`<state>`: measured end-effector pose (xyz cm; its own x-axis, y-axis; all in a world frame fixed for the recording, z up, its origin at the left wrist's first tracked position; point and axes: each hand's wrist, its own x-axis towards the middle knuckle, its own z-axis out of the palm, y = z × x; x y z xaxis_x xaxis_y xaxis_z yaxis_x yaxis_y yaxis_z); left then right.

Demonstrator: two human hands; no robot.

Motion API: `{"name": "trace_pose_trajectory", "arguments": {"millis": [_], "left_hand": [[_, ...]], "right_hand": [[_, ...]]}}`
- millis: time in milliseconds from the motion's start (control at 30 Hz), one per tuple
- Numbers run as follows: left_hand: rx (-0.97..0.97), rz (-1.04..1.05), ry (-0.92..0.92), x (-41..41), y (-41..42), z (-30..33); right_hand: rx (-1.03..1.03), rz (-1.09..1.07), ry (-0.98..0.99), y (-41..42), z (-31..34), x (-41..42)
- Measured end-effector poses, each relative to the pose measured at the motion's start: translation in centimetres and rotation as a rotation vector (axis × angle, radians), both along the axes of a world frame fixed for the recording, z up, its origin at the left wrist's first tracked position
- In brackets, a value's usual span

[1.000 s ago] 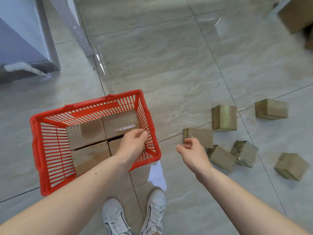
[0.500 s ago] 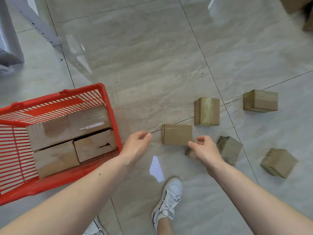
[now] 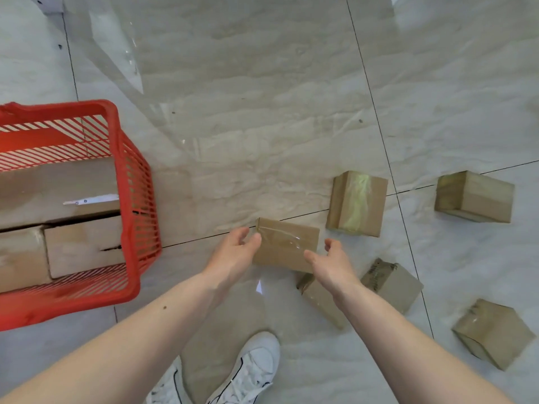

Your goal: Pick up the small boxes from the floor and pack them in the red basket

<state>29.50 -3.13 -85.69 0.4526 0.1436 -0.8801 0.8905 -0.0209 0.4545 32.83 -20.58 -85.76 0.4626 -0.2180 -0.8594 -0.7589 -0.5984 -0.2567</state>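
A red basket [image 3: 137,196] stands on the floor at the left with several brown boxes packed inside. A flat taped cardboard box [image 3: 287,243] lies on the tiles in the middle. My left hand [image 3: 234,252] is at its left end and my right hand [image 3: 332,265] at its right end, both with fingers apart, at or just off the box. Several more small boxes lie to the right: a taped box [image 3: 357,204], another box [image 3: 474,196], one box [image 3: 392,282] beside my right wrist, a box [image 3: 318,298] partly under my right arm, and a box [image 3: 493,332] at the lower right.
My white shoes [image 3: 248,371] stand on the glossy tiled floor below the hands. A white furniture leg [image 3: 51,5] shows at the top left corner. Bare tiles stretch beyond the boxes.
My left hand left the basket and crossed right to the flat box. My right hand shifted to the box's right end. The view turned right, pushing the basket to the left edge.
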Motion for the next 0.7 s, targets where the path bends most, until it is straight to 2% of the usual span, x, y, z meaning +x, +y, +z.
{"name": "trace_pose_trajectory", "arguments": {"millis": [233, 367, 500, 700], "left_hand": [[-0.023, -0.02, 0.019, 0.2, -1.7, -6.3], [-0.073, -0.019, -0.02, 0.0, -2.3, -7.4], [-0.048, 0.024, -0.036, 0.0, -1.5, -5.2], [0.052, -0.021, -0.078, 1.0, 1.8, 1.6]], "right_hand": [[-0.018, -0.032, 0.026, -1.0, -5.9, 0.2], [0.009, -0.105, 0.042, -0.9, -7.0, -0.1], [0.034, -0.163, 0.007, 0.2, -5.1, -0.2], [0.067, -0.215, -0.121, 3.0, 1.9, 0.8]]}}
